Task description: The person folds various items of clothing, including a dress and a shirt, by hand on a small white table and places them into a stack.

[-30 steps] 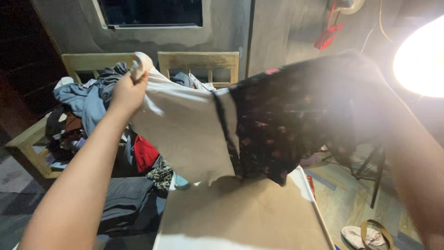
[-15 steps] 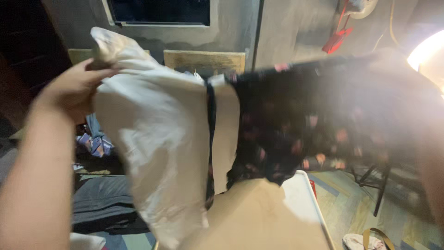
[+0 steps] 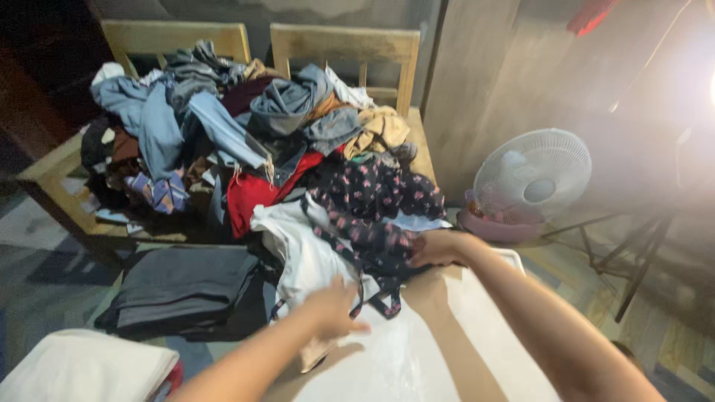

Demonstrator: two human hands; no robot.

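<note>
A garment, white on one half [image 3: 302, 249] and black with small pink flowers on the other [image 3: 372, 197], lies spread over the far edge of a white table [image 3: 477, 327]. My left hand [image 3: 331, 307] rests flat on the white part, fingers apart. My right hand [image 3: 439, 248] pinches the black floral fabric at the table's far edge. A dark strap of the garment hangs between the two hands.
Behind the table a wooden bench [image 3: 59, 167] carries a big heap of mixed clothes [image 3: 223, 126]. Folded dark grey clothes [image 3: 186, 286] lie to the left, a white bundle [image 3: 82, 368] at bottom left. A white floor fan [image 3: 532, 182] stands at right.
The garment was held up in the air in both hands; now it lies on the table's far edge. Both hands have come down onto it, and the view has tilted down.
</note>
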